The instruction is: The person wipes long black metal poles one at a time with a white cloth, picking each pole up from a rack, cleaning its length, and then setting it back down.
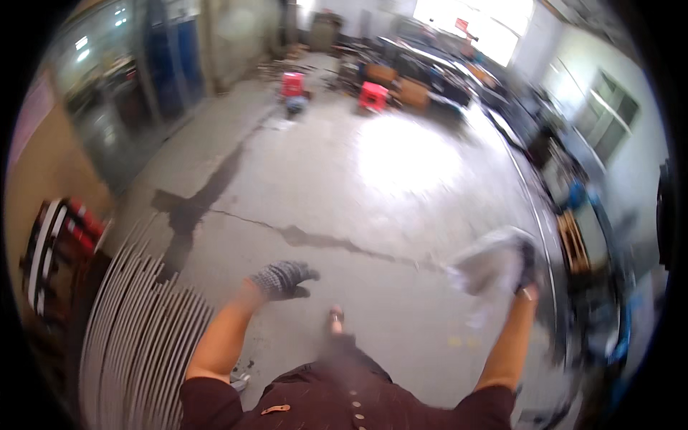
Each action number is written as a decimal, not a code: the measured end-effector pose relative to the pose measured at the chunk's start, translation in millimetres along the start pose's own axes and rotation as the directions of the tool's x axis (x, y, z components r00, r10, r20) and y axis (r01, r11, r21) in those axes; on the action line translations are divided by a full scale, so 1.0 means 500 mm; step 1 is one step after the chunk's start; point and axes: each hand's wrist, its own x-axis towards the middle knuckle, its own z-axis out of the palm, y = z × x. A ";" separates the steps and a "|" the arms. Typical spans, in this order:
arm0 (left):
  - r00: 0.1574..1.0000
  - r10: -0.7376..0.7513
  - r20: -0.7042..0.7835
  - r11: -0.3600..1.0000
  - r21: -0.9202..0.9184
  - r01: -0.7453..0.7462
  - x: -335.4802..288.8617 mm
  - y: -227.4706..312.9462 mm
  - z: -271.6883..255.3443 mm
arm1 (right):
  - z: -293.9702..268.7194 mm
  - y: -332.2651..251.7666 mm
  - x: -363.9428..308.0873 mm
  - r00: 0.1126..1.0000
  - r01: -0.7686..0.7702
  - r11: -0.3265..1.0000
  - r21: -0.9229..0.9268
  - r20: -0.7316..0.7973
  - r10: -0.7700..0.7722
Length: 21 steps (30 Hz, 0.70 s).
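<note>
- Pale cloth, blurred, is gripped in my closed right hand, out to my right above the floor.
- My gloved left hand is empty, loosely curled, thumb apart.
- Thin rods sit to my left.

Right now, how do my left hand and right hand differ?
Your left hand is empty; your right hand holds what looks like a pale cloth. The left hand is nearer your body's midline; the right hand is farther out sideways. Both appear gloved.

Glare from the window whitens the floor, and motion blur smears the fisheye-bent, dark-rimmed view.
</note>
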 end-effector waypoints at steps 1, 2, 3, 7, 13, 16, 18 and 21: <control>0.994 -0.065 -0.089 0.997 0.034 0.068 0.023 -0.057 -0.024 | -0.031 0.049 0.093 0.997 0.049 0.955 -0.293 -0.043 -0.064; 0.980 -0.103 -0.171 0.990 0.082 0.118 0.048 -0.111 -0.051 | -0.072 0.088 0.160 0.988 0.086 0.633 -0.770 -0.015 -0.152; 0.946 -0.095 -0.310 0.991 0.063 0.120 0.026 -0.174 -0.076 | -0.050 0.188 0.246 0.990 0.115 0.333 -0.936 0.079 -0.119; 0.732 -0.514 -0.448 0.849 -0.144 0.508 -0.056 -0.222 -0.270 | -0.106 0.356 0.403 0.959 0.191 -0.272 -0.943 0.120 0.258; 0.271 -0.839 -0.472 0.403 -0.203 0.893 -0.190 -0.369 -0.318 | 0.171 0.790 0.694 0.583 0.709 -0.298 -0.640 0.292 0.758; 0.269 -0.849 -0.456 0.470 -0.415 0.779 -0.131 -0.620 -0.328 | 0.280 0.831 0.815 0.527 0.801 -0.348 -0.486 0.297 0.796; 0.239 -0.840 -0.487 0.442 -0.357 0.823 -0.089 -0.737 -0.373 | 0.552 0.965 0.900 0.472 0.787 -0.176 -0.592 0.394 0.789; 0.393 -0.832 -0.391 0.517 -0.291 0.805 0.042 -0.971 -0.439 | 0.923 1.009 1.025 0.494 0.694 0.005 -0.720 0.482 0.724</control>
